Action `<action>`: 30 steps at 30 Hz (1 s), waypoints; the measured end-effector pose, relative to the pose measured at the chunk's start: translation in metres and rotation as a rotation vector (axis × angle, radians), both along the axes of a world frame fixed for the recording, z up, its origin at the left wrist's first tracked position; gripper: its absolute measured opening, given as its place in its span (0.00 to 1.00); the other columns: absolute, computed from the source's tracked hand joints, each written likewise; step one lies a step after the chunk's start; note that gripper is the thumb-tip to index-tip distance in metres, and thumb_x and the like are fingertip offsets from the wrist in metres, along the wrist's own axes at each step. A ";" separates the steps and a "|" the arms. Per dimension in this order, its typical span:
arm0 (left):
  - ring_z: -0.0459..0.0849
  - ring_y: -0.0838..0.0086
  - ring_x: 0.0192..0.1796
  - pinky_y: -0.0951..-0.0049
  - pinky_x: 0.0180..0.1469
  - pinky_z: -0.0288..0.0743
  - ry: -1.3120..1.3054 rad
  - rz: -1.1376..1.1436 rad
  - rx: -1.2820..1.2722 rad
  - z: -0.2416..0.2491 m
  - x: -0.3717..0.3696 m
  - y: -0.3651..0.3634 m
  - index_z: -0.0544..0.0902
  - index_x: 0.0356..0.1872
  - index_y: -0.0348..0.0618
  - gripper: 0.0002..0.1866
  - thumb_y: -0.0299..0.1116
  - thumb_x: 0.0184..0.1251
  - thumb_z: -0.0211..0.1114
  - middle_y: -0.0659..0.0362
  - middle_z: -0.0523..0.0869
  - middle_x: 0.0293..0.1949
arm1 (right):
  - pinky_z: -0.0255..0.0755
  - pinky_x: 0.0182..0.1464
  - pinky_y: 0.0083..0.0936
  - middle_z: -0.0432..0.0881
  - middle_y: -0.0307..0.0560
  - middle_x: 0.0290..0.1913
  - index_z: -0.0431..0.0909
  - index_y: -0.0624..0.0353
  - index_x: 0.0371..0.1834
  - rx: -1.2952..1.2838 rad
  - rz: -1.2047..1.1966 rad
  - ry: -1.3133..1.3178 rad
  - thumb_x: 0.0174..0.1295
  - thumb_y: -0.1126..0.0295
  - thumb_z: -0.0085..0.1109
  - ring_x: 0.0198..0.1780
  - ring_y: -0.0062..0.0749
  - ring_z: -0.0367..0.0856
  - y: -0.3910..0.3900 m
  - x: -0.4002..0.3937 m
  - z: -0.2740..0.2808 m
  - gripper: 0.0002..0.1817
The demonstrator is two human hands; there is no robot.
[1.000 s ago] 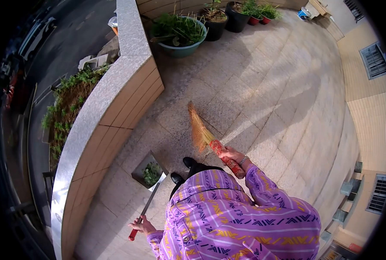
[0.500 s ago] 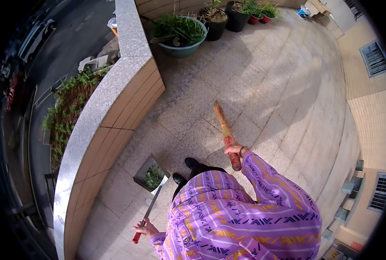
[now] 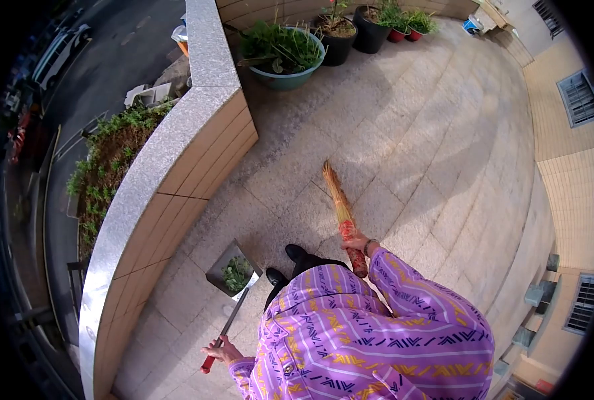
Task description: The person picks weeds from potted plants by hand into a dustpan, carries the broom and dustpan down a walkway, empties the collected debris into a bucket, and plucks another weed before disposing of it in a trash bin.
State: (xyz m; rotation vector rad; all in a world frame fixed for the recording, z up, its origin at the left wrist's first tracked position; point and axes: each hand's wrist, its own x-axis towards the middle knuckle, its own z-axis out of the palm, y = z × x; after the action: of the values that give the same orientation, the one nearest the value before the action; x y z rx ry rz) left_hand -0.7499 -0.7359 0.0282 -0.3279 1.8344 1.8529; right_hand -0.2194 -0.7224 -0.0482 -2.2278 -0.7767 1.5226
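Observation:
My right hand (image 3: 355, 241) is closed round the red-wrapped grip of a straw broom (image 3: 338, 197), whose bristles point forward over the paving. Down on the left, my left hand (image 3: 222, 350) grips a long-handled dustpan (image 3: 222, 259) near the red end of its dark shaft. The pan rests on the tiles beside my black shoes, and green leafy clippings (image 3: 236, 273) lie inside it. My purple patterned sleeves cover both arms.
A stone-topped parapet wall (image 3: 144, 160) curves along the left, with a planting bed (image 3: 114, 163) and a road beyond. Ahead stand a green tub of plants (image 3: 287, 79) and several pots. A small blue-white bucket (image 3: 472, 25) is farther right, near the building wall (image 3: 570, 180).
My right hand and the broom have shifted slightly left and closer to my body. The dustpan and left hand stay nearly in place.

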 end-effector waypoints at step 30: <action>0.66 0.70 0.31 0.69 0.30 0.67 -0.058 0.143 0.037 -0.033 -0.070 -0.069 0.65 0.27 0.44 0.22 0.55 0.57 0.54 0.60 0.69 0.25 | 0.67 0.44 0.26 0.78 0.43 0.38 0.78 0.58 0.35 0.251 0.423 0.467 0.47 0.62 0.56 0.41 0.29 0.75 0.036 -0.084 -0.045 0.14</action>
State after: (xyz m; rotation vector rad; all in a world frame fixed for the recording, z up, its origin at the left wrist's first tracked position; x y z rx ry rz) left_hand -0.8199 -0.8053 -0.0051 -0.5057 1.7767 1.9488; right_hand -0.3035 -0.6864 -0.0932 -1.5009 -1.2475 1.9084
